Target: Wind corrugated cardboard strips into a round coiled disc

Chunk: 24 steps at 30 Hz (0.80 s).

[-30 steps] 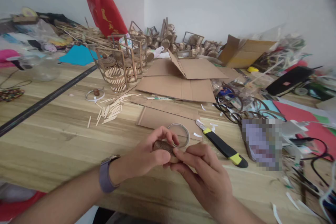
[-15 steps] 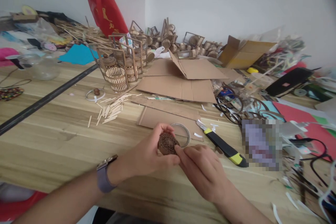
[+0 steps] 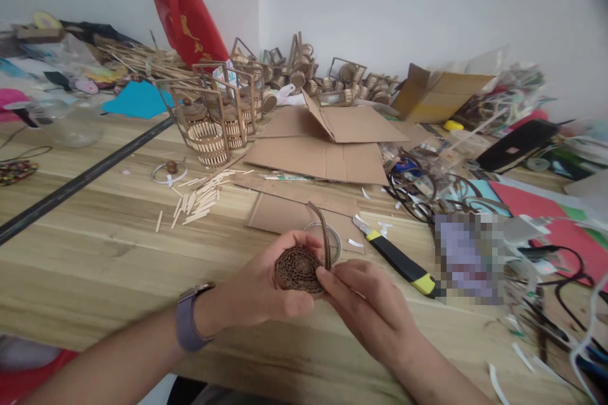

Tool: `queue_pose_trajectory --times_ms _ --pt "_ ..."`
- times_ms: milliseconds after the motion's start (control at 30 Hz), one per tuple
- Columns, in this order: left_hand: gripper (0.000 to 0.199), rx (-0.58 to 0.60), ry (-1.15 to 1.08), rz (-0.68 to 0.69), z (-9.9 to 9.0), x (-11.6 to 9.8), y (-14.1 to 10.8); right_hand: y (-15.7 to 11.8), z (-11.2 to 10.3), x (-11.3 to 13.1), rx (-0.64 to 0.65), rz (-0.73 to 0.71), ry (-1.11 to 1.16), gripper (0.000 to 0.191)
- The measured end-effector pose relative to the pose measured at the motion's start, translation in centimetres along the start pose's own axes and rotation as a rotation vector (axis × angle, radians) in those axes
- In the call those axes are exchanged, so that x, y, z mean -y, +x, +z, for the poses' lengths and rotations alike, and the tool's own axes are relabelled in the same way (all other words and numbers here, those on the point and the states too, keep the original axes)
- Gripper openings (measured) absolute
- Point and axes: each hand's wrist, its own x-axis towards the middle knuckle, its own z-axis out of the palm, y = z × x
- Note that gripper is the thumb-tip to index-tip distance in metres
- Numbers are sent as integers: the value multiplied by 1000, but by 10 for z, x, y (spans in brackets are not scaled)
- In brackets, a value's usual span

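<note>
A round coil of brown corrugated cardboard strip is held above the table, its ridged spiral face towards me. My left hand is closed around its left side, thumb below and fingers over the top. At the right edge of the coil, my right hand pinches the strip, whose loose end sticks up past the fingers. Just behind the hands, a ring of tape lies on a flat cardboard piece. A black and yellow utility knife rests to the right, blade pointing away.
Thin wooden sticks lie scattered at left, near small slatted baskets with handles. Larger cardboard sheets cover the middle back. Cables, paper scraps and a red sheet crowd the right. A black bar crosses the left.
The coil has turned more face-on and shifted slightly left. A loose strip end now stands up beside my right fingers; it was not visible before.
</note>
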Motion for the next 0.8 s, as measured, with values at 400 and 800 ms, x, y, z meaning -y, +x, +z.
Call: queue_pose_trajectory --times_ms 400,800 --pt "64 -17 113 27 -7 3 3 11 -8 -3 -115 -201 -127 19" --pt "60 -136 110 27 4 3 6 13 -6 5 -113 -193 -111 25"
